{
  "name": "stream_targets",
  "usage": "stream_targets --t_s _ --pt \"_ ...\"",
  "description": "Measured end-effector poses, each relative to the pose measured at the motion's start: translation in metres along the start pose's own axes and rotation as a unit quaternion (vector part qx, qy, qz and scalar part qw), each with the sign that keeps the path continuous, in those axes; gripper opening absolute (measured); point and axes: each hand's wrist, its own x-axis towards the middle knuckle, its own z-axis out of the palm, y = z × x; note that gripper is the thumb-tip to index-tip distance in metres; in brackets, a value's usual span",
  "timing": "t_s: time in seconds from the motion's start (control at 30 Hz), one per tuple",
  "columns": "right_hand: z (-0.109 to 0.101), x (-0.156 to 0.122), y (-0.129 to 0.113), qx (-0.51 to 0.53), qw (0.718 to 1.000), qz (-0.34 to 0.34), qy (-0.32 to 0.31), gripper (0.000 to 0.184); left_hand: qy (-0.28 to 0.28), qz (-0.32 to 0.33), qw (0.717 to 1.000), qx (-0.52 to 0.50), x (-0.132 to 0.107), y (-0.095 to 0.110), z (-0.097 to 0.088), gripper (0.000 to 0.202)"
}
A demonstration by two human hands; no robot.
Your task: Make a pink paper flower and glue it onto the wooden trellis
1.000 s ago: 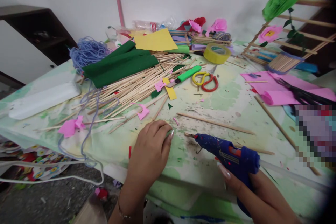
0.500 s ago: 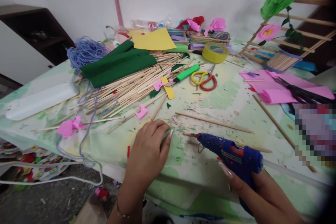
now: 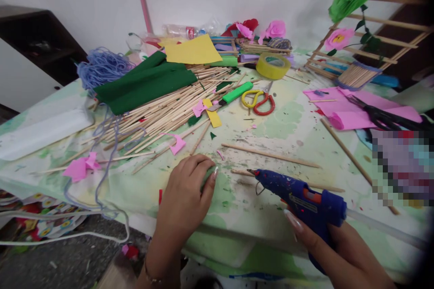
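My right hand grips a blue hot glue gun by its handle, its metal nozzle pointing left. A translucent glue stick sticks out of the back. The nozzle is over or just above a thin wooden stick that lies partly behind the gun; contact cannot be made out. My left hand rests on the table left of the nozzle, back upward, fingers loosely bent and thumb apart, with nothing visible in it. Another wooden stick lies just beyond the gun.
Scissors, a green cutter, yellow tape and a heap of thin sticks lie farther back. Green paper covers part of the heap. Pink paper with black scissors and a stick frame are at right.
My right hand and the glue gun have shifted slightly right relative to the table. My left hand stays about where it was. The whole view has shifted a little.
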Motion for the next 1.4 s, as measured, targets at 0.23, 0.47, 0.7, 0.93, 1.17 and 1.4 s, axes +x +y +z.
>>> stream_targets --t_s 0.23,0.47,0.7,0.93,1.17,1.4 --pt "0.001 0.000 -0.002 0.022 0.999 0.017 -0.025 0.044 0.004 0.005 1.000 0.004 0.000 0.000 0.000 0.017" --pt "0.000 0.002 -0.001 0.038 0.999 0.024 0.007 0.045 0.002 0.003 1.000 0.005 -0.001 0.001 -0.001 0.017" --pt "0.008 0.002 -0.011 0.019 0.999 0.029 0.022 0.049 0.003 0.007 1.000 0.005 -0.001 0.000 -0.001 0.017" --pt "0.012 0.003 -0.024 0.034 0.999 0.036 0.008 0.058 0.003 0.010 1.000 0.005 -0.001 0.000 -0.001 0.017" --pt "0.010 0.008 -0.021 0.040 0.999 0.023 -0.007 0.056 0.003 0.009 1.000 0.010 0.001 0.000 0.000 0.017" --pt "0.013 0.004 -0.025 0.042 0.998 0.029 0.043 0.053 0.000 0.009 1.000 0.007 0.000 0.000 -0.001 0.018"
